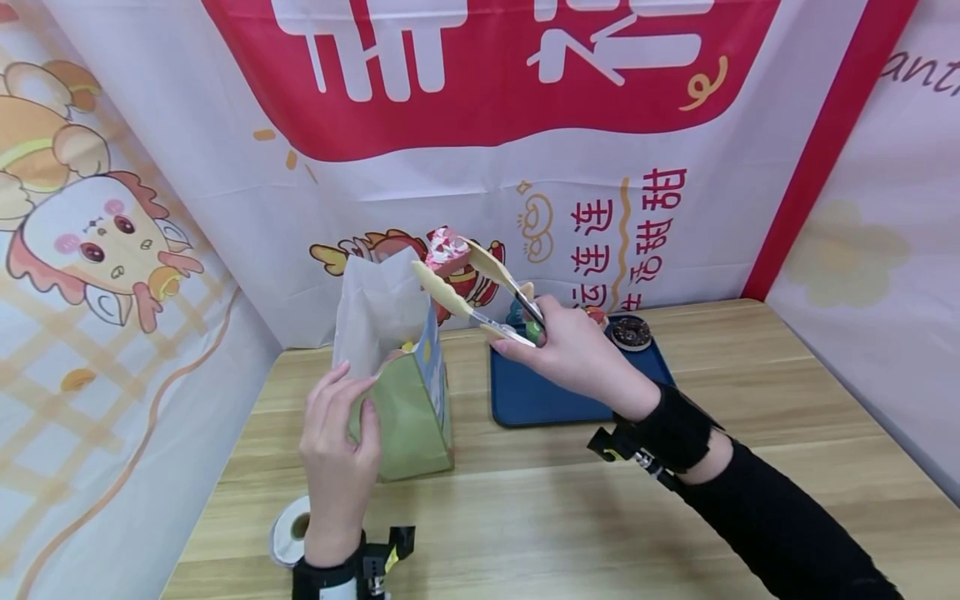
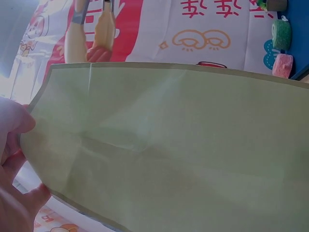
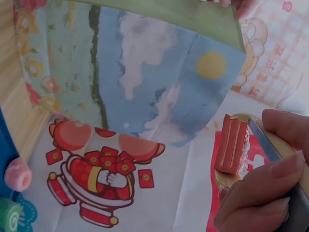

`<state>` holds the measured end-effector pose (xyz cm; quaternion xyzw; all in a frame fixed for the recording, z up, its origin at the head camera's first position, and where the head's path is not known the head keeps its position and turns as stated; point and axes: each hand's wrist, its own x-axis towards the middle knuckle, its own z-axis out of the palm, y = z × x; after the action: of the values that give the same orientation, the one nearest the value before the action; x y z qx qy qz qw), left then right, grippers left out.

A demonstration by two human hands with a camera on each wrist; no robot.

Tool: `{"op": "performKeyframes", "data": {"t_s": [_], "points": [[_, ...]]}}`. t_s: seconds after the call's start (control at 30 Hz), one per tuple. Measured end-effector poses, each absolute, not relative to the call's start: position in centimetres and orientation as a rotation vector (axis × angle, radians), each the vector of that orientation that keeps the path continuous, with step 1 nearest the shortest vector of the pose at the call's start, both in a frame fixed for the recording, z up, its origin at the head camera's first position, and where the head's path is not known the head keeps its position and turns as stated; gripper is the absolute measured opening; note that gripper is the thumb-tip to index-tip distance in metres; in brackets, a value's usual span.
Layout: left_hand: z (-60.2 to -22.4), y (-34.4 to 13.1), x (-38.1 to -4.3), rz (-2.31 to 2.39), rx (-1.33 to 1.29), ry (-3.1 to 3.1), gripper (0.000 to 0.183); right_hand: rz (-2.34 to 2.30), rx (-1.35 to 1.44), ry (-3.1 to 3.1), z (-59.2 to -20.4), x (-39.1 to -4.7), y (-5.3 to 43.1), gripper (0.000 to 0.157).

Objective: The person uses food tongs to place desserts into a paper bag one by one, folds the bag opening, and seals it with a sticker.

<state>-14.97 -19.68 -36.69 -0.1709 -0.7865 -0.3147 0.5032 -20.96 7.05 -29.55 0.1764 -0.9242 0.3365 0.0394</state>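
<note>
Right grip (image 1: 581, 354) clamped round serving tongs (image 1: 442, 289). Pink cake slice (image 1: 447, 252) squeezed between the cream tong tips, ahead and left of that grip, near the upper edge of an open paper bag (image 1: 405, 425). Left grip (image 1: 341, 442) pinching the bag's left rim. Below right grip: blue tray (image 1: 540, 404) on the bench (image 1: 525, 517); chocolate doughnut (image 1: 631, 333) on it, right of that grip. White roll (image 1: 283, 533) behind and left of left grip.

A yellowish item (image 1: 407, 346) seems mostly hidden inside the paper bag (image 1: 408, 425).
</note>
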Motion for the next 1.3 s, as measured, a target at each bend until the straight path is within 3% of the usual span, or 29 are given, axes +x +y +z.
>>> {"op": "performKeyframes", "data": {"t_s": [0.43, 1.3], "points": [[-36.8, -19.7, -15.1, -0.752, -0.419, -1.885, 0.020, 1.068, 0.743, -2.820, -28.6, -19.6, 5.1, 0.045], [-36.8, -19.9, -15.1, -0.761, -0.422, -1.886, 0.018, 0.981, 0.733, -2.901, -28.1, -19.3, 4.7, 0.054]]}}
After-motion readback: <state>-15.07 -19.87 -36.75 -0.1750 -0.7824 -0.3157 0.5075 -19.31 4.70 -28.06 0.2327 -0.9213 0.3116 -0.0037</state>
